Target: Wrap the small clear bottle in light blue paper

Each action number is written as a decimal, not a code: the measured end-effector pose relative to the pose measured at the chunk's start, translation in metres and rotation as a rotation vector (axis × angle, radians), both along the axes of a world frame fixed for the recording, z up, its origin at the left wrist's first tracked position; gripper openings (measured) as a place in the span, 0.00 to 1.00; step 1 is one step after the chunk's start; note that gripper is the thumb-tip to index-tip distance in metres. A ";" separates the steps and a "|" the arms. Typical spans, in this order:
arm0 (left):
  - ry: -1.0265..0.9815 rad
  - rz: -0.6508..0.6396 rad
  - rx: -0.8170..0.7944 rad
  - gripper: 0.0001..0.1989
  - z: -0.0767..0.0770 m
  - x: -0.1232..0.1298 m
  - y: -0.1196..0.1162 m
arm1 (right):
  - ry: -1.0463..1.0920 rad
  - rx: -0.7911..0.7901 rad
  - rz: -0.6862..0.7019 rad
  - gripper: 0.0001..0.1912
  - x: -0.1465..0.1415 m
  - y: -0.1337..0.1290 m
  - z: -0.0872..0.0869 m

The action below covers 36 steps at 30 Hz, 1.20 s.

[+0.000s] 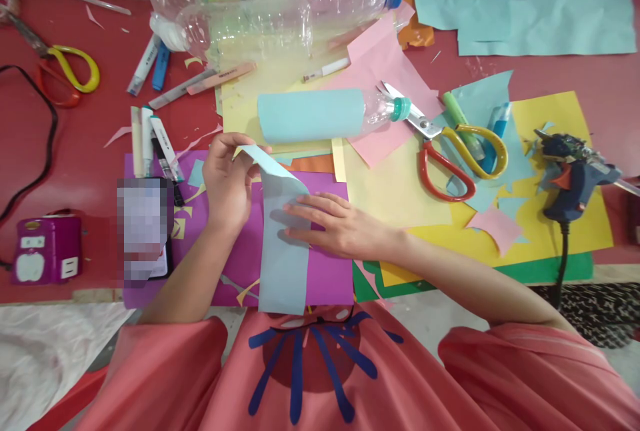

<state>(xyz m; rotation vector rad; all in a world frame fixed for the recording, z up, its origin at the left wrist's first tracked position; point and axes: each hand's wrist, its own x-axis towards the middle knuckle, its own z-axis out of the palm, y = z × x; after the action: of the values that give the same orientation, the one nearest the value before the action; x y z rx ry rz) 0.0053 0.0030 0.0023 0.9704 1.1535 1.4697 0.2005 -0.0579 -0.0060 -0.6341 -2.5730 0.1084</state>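
Observation:
A strip of light blue paper (284, 264) lies lengthwise over a purple sheet (330, 284), its far end lifted and bent over. My left hand (227, 181) pinches that raised end between thumb and fingers. Flat on the strip's right edge rest the outstretched fingers of my right hand (335, 224). Just beyond both hands, a clear plastic bottle (376, 110) with a green cap lies on its side, light blue paper wrapped around its body. Scissors (425, 126) with red and yellow handles lie spread beside the cap.
A glue gun (575, 184) rests on yellow paper at the right. Several clear bottles (250, 24) lie at the back. Markers (146, 141), a phone (160, 231), a purple box (46, 249) and other scissors (75, 70) are on the left. Paper scraps (497, 228) are scattered around.

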 end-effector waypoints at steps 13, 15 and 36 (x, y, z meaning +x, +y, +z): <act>0.030 -0.030 -0.079 0.14 0.001 -0.001 0.000 | 0.048 -0.092 0.142 0.11 0.001 0.002 -0.003; 0.026 -0.010 -0.079 0.14 0.000 -0.001 0.000 | 0.056 -0.082 0.142 0.12 0.000 0.002 -0.004; 0.102 -0.362 0.013 0.23 -0.014 -0.003 -0.010 | 0.648 -1.034 -0.353 0.09 0.003 0.012 -0.005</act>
<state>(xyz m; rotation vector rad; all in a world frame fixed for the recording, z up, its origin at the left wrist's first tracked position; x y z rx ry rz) 0.0025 -0.0070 -0.0116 1.2042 0.9784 1.1497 0.2033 -0.0454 -0.0108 -1.1442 -1.6050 1.3229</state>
